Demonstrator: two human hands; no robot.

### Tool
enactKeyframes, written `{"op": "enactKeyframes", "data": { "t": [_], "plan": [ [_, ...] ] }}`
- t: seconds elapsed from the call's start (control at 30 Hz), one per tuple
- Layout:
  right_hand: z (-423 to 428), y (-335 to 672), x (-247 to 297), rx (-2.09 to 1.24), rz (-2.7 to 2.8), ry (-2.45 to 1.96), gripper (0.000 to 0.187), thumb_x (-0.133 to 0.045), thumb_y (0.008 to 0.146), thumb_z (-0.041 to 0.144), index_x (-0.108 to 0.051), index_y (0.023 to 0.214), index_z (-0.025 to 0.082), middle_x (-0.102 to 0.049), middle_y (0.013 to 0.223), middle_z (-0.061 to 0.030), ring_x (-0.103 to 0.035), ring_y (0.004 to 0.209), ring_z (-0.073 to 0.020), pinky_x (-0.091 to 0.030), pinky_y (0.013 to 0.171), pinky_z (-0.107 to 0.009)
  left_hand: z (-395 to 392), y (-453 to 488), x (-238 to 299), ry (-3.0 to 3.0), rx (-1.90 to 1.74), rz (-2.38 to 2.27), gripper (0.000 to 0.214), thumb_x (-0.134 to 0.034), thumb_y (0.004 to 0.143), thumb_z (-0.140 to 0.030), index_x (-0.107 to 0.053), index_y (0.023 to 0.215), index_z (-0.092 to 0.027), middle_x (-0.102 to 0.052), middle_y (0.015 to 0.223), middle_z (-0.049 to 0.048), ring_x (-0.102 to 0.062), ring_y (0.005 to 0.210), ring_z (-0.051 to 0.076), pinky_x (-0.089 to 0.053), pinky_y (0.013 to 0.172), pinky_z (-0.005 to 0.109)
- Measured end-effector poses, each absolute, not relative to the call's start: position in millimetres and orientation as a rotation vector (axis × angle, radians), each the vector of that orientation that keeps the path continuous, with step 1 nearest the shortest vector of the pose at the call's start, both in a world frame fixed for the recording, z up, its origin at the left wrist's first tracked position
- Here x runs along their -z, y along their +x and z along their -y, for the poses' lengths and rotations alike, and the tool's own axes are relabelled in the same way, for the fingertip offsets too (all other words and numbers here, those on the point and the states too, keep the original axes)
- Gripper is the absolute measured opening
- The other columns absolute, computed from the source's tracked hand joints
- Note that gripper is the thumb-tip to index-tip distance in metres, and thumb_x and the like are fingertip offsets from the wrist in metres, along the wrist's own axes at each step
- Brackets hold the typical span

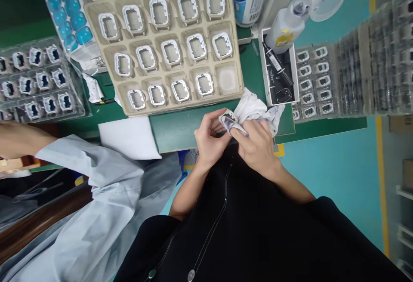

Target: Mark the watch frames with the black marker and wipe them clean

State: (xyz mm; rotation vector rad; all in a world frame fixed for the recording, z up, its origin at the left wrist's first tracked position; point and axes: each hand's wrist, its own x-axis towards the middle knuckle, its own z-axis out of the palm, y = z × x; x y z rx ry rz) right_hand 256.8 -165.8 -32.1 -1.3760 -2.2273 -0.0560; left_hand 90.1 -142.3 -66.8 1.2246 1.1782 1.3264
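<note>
My left hand (209,140) grips a small metal frame (229,116) between thumb and fingers, just past the table's front edge. A white cloth (253,106) with dark smudges is bunched in my right hand (256,144), whose fingers press part of it against the frame. Some of the cloth spreads over the table edge. Behind my hands lies a beige tray (148,75) of similar silver frames, one in most pockets. The pocket at its near right corner (227,79) holds no frame.
A white box (295,88) with a marker and a bottle (284,30) stands to the right, near stacked clear trays (358,58). White paper (129,135) lies left. A co-worker's grey sleeve (106,174) reaches in beside me. More trayed frames (41,79) sit far left.
</note>
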Motion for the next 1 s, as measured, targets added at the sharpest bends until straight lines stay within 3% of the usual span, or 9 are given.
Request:
{"op": "enactKeyframes", "data": {
  "t": [0.3,0.67,1.0],
  "plan": [
    [167,254,36,-0.004,2.240,-1.405,0.035,-0.055,0.114,0.005,-0.081,0.129,0.024,-0.068,0.100,-0.0056,-0.054,0.091,-0.0240,-0.031,0.086,-0.043,141,90,75,1.190,-1.310,-1.220,0.066,-0.110,0.090,-0.058,-0.076,0.138,-0.025,-0.095,0.119,0.0067,-0.096,0.105,0.025,-0.080,0.096,0.036],
    [160,253,38,0.055,2.358,-1.467,0.035,-0.055,0.115,0.006,-0.082,0.130,0.023,-0.067,0.098,-0.0064,-0.052,0.093,-0.0258,-0.029,0.089,-0.043,133,87,74,1.049,-1.234,-1.240,0.067,-0.116,0.077,-0.049,-0.079,0.127,-0.024,-0.095,0.110,0.0043,-0.095,0.097,0.022,-0.079,0.089,0.028],
    [158,255,45,-0.209,2.333,-1.515,0.042,-0.056,0.109,0.002,-0.081,0.136,0.024,-0.069,0.107,-0.0082,-0.057,0.100,-0.0261,-0.031,0.091,-0.043,132,85,73,1.104,-1.181,-1.257,0.056,-0.109,0.086,-0.043,-0.079,0.129,-0.023,-0.095,0.111,0.0048,-0.095,0.096,0.021,-0.078,0.089,0.027]
  ]
}}
